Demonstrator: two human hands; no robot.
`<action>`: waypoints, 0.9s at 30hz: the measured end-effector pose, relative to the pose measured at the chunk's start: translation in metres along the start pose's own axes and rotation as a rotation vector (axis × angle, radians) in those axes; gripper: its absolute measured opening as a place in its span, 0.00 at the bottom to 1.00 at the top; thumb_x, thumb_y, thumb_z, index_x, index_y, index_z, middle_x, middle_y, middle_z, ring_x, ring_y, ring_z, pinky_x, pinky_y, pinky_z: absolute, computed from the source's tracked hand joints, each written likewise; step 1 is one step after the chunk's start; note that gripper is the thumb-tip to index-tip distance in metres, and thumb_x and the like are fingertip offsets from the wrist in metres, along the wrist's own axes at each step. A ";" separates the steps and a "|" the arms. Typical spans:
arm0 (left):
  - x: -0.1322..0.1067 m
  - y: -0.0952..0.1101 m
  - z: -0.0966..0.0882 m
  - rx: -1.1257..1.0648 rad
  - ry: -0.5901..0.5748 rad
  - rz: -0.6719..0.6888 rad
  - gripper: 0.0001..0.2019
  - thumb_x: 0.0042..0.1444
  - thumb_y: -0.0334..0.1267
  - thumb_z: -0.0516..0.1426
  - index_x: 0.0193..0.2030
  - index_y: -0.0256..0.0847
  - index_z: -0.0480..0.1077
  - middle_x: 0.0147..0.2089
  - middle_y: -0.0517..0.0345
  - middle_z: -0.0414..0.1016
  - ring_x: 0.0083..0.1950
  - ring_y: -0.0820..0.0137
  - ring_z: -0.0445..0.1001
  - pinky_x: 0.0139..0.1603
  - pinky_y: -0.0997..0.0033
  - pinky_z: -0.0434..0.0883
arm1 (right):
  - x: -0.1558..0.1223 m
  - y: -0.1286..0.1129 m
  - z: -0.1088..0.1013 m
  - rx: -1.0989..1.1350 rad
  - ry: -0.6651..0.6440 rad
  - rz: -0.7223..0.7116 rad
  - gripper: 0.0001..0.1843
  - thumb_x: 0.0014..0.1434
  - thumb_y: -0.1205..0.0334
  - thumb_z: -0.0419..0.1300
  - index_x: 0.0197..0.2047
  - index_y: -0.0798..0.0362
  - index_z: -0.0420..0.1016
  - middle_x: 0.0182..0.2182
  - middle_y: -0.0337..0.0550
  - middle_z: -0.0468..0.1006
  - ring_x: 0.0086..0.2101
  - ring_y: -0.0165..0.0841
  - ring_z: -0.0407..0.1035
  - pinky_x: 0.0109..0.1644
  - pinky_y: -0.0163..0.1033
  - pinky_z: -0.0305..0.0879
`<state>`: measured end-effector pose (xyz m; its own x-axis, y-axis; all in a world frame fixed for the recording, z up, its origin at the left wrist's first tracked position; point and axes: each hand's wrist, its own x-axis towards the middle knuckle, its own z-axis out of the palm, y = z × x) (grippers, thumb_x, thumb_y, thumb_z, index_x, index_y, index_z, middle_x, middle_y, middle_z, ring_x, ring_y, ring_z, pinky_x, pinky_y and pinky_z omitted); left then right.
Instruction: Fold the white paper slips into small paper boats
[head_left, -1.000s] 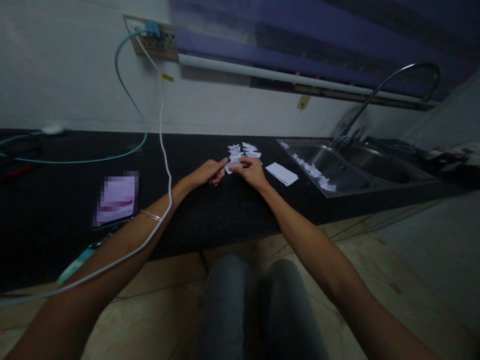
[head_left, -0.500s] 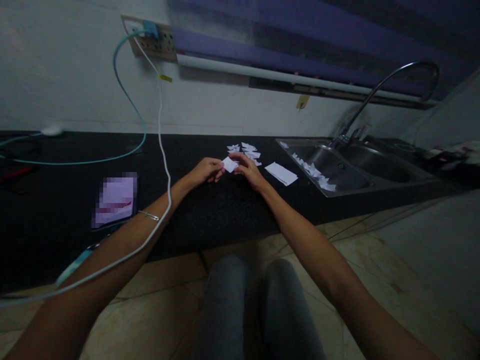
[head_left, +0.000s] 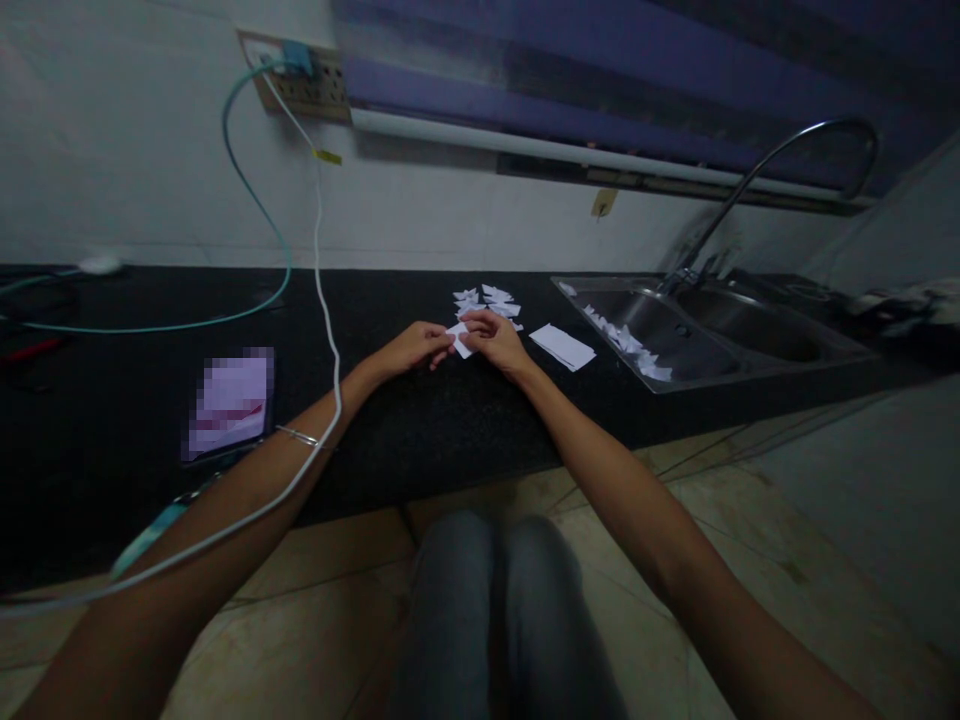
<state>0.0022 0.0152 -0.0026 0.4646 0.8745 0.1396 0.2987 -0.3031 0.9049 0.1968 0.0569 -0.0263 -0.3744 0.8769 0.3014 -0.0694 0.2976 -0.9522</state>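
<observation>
Both of my hands meet on the black countertop and pinch one small white paper piece between them. My left hand holds its left side with curled fingers. My right hand covers its right side, fingers bent over it. Just behind them lies a cluster of several small folded white paper pieces. A flat stack of white paper slips lies to the right of my right hand.
A steel sink with a curved tap sits at the right, with several paper scraps in its near basin. A phone lies at the left. A white cable and a teal cable hang from a wall socket.
The paper piece was lifted and turned between my fingertips half a second ago; now it is lower and partly covered by my right hand. My arms have barely moved.
</observation>
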 end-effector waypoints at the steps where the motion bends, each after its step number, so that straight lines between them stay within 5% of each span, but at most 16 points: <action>1: 0.000 0.000 0.000 -0.001 -0.002 -0.007 0.14 0.64 0.42 0.54 0.32 0.35 0.71 0.20 0.63 0.66 0.19 0.78 0.62 0.20 0.79 0.56 | 0.000 0.001 0.000 -0.001 0.000 -0.006 0.23 0.42 0.58 0.71 0.43 0.50 0.75 0.34 0.40 0.78 0.35 0.34 0.73 0.46 0.45 0.72; 27: 0.005 -0.011 -0.002 0.042 -0.009 0.045 0.14 0.67 0.43 0.51 0.34 0.37 0.70 0.22 0.62 0.65 0.22 0.76 0.64 0.25 0.76 0.61 | 0.000 0.001 -0.003 -0.036 0.023 -0.142 0.08 0.48 0.58 0.70 0.33 0.50 0.79 0.34 0.39 0.79 0.37 0.33 0.72 0.49 0.44 0.68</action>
<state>-0.0009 0.0233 -0.0110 0.4856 0.8563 0.1756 0.3122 -0.3575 0.8802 0.1998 0.0579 -0.0270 -0.3414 0.8333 0.4348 -0.0867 0.4327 -0.8974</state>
